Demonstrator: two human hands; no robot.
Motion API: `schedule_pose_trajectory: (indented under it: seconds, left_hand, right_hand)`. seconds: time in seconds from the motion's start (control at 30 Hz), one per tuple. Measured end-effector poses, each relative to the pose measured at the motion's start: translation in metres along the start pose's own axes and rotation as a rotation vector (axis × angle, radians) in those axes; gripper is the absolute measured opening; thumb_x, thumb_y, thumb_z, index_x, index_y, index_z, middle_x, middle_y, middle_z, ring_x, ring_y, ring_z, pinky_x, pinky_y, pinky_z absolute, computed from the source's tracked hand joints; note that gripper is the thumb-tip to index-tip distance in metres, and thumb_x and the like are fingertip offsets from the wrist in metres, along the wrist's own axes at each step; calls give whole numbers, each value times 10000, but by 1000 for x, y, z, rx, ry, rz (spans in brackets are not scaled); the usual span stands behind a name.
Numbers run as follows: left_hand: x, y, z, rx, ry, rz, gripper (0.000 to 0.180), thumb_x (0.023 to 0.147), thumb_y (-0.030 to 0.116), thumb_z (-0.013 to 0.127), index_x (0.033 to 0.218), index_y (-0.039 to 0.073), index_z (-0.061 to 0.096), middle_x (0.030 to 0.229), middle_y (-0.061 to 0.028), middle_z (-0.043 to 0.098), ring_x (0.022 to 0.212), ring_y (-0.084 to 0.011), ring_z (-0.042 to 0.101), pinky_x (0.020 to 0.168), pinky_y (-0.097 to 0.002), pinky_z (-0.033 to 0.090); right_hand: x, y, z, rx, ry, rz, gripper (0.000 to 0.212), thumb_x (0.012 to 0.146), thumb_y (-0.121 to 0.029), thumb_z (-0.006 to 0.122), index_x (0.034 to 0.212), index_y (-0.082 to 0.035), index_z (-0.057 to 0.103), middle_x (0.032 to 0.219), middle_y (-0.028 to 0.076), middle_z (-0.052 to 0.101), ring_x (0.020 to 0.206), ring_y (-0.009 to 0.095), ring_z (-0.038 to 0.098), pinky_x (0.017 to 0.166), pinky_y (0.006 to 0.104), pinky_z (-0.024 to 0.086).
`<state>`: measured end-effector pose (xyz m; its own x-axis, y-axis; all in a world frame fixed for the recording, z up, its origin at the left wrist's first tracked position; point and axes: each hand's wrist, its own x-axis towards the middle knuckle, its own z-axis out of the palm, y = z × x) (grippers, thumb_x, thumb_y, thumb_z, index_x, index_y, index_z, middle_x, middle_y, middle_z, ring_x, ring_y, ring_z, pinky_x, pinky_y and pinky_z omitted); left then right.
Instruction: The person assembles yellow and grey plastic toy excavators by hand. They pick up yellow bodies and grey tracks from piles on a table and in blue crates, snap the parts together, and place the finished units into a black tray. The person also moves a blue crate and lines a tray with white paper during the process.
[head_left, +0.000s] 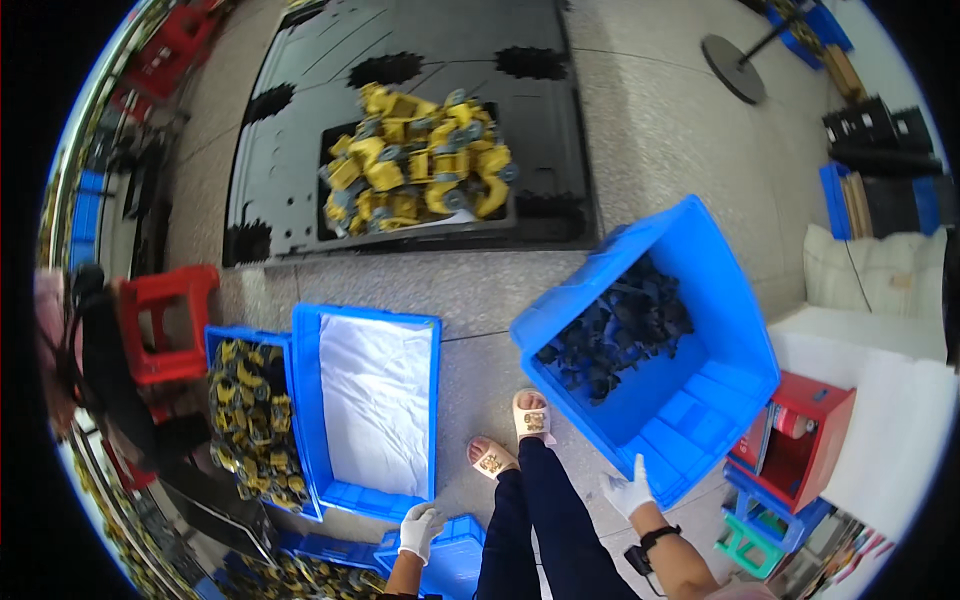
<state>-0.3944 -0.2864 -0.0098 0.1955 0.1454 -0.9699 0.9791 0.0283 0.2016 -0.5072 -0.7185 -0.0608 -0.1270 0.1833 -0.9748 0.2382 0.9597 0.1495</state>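
My right hand (630, 490), in a white glove, grips the near rim of a large blue bin (700, 290), with the thumb on the inner side. That bin leans on its side toward me, and a heap of small dark parts (625, 325) lies inside it. My left hand (421, 530), also gloved, hangs with its fingers curled in, and I see nothing in it. Just beyond it stands a shallow blue crate (436, 400) lined with a white sheet (375, 400). A smaller blue bin (460, 560) sits beside and below the left hand.
On a black pallet (300, 180) ahead, a black tray holds yellow and grey toy-like vehicle parts (420, 160). A blue crate of similar parts (250, 425) stands left, near a red stool (170, 320) and a person's dark-clothed legs. At right are a red box (815, 430) and green stool (750, 545).
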Motion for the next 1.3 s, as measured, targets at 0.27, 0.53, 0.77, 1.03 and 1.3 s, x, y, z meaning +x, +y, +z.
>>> schedule_pose_trajectory:
  seconds: [0.27,0.53,0.77,1.03,1.3]
  left_hand:
    - [-5,92,60,254,-34,68,309,887,106,572,1176,5,531,1027,-133,638,834,-250,668,667,-319,531]
    - [-5,151,124,338,-135,59,368,924,216,530,1242,37,483,1093,-153,605,930,-280,643,725,-355,531]
    - [-26,237,320,518,-356,564,666,838,324,684,1342,-1,394,1169,-127,574,1068,-237,572,904,-351,461]
    - [77,280,329,899,-283,542,427,719,-55,621,1136,36,622,952,-103,689,814,-212,674,702,-306,540]
    - [97,320,324,1168,-537,259,390,721,-50,686,1102,17,634,907,-146,668,753,-247,672,643,-344,572]
  right_hand:
    - [51,13,10,315,-203,-277,48,799,-22,586,813,-68,586,817,85,647,708,221,639,585,293,566]
    - [-33,-32,20,391,-119,-304,138,763,43,614,787,-91,594,804,47,643,718,179,630,580,290,567]
    - [-41,-37,34,72,-173,-683,126,775,8,585,715,-91,536,722,16,559,647,136,556,533,238,475]
    - [-147,-5,88,140,-183,-617,125,805,-77,650,906,-93,578,909,39,607,856,184,597,712,323,544]
    - [-184,-80,-13,-466,458,-1359,701,917,-460,538,1408,-2,338,1382,148,448,1217,300,475,1046,394,362]
